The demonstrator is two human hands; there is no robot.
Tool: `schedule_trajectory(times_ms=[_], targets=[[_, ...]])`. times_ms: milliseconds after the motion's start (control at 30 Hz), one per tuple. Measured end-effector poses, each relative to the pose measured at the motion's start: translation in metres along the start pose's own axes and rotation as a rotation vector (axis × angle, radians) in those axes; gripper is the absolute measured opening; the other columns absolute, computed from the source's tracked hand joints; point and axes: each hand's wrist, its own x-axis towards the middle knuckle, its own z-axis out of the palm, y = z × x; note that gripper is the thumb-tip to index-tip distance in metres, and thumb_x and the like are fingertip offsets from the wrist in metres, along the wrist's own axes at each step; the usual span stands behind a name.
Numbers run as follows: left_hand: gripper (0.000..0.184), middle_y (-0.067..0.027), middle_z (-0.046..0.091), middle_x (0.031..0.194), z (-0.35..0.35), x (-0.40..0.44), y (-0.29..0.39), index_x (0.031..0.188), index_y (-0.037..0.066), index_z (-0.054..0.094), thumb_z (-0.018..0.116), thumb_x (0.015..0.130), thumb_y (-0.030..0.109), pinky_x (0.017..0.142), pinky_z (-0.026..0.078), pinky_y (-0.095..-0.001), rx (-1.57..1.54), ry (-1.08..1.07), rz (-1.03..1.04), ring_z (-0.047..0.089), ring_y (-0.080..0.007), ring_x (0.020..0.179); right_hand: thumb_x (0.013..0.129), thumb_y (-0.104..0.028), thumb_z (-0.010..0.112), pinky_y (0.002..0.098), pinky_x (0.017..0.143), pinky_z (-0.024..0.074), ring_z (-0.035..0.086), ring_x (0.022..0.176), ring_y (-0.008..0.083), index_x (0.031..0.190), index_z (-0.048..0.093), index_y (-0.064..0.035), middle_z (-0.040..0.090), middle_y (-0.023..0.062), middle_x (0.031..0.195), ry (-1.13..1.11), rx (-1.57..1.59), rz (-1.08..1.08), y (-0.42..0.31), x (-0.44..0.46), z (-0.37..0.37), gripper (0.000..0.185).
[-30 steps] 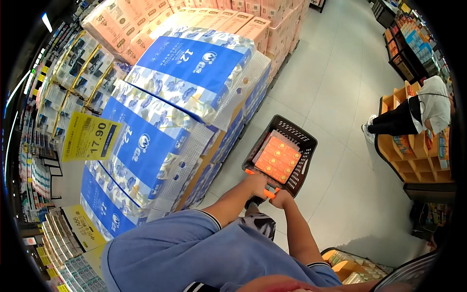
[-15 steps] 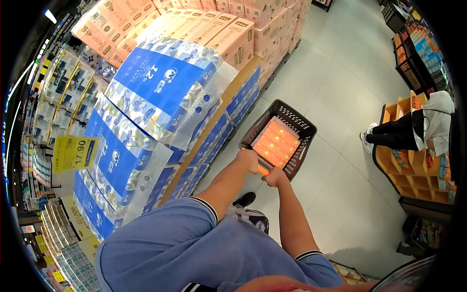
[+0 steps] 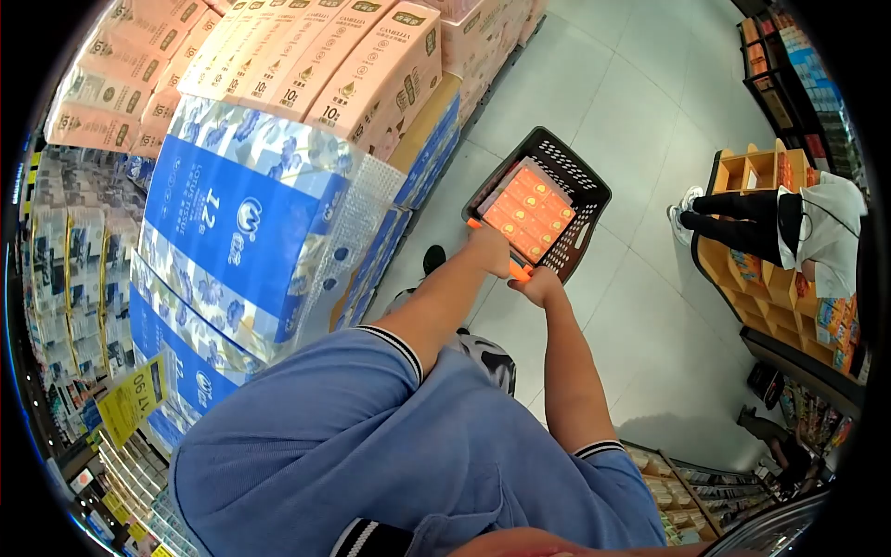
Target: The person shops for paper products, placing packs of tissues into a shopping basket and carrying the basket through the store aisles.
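A dark perforated basket (image 3: 594, 190) is in front of me, above the pale floor tiles. Inside lies an orange pack with a repeated round print (image 3: 529, 212). My left hand (image 3: 489, 252) is closed round the orange handle (image 3: 519, 271) at the basket's near side. To its right, my right hand (image 3: 541, 286) is also closed on that handle, its fingers partly hidden. Blue-and-white tissue packs (image 3: 246, 223) are stacked to the left of the basket.
Pink tissue packs (image 3: 380, 79) stand behind the blue ones. A yellow price sign (image 3: 133, 401) hangs at the left. At the right, a person in a white top (image 3: 829, 227) stands beside a wooden shelf unit (image 3: 756, 306). Tiled floor (image 3: 640, 213) lies between.
The tissue stacks have shifted left and nearer in view, and the yellow sign sits lower. The basket now appears higher in the frame. Both hands have stayed on its handle.
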Motion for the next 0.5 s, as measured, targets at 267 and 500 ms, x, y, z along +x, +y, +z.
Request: schedule_trajectory(times_ms=[267, 500], targets=[[0.044, -0.0064, 0.070, 0.108, -0.068, 0.063, 0.012, 0.106, 0.011, 0.073, 0.072, 0.068, 0.034, 0.083, 0.053, -0.0396, -0.020, -0.121, -0.025, 0.068, -0.0216, 0.099, 0.066, -0.055, 0.077, 0.0384, 0.076, 0.0507, 0.067, 0.082, 0.0310, 0.100, 0.073, -0.0016, 0.070, 0.0185, 0.085, -0.010, 0.024, 0.076, 0.023, 0.045, -0.062, 0.063], [0.055, -0.0077, 0.070, 0.110, -0.111, 0.117, 0.024, 0.107, 0.011, 0.073, 0.078, 0.061, 0.039, 0.083, 0.054, -0.0374, -0.018, -0.105, -0.034, 0.067, -0.0216, 0.101, 0.064, -0.058, 0.076, 0.0405, 0.072, 0.0500, 0.066, 0.077, 0.0332, 0.088, 0.073, -0.0008, 0.068, 0.0198, 0.080, 0.009, 0.004, 0.007, 0.049, 0.085, -0.121, 0.062]])
